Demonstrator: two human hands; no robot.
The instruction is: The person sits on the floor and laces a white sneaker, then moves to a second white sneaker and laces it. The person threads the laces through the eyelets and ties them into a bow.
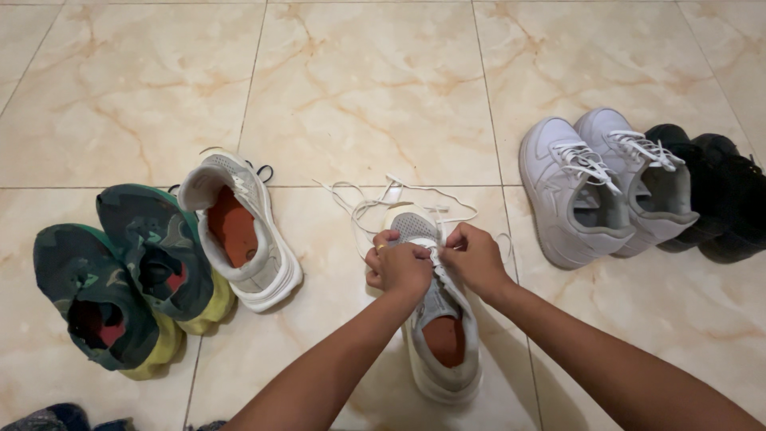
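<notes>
L hand [399,267] and R hand [472,257] both pinched shut on white lace [383,199] of grey sneaker [440,335], floor ctr. Its mate [239,231] at 9 o'clock; white pair [590,187] at 2 o'clock.

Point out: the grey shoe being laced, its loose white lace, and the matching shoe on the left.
Grey shoe [444,335]: head view, orange insole.
Loose white lace [361,209]: head view, loop on floor.
Matching shoe [234,226]: head view, orange insole.
</notes>
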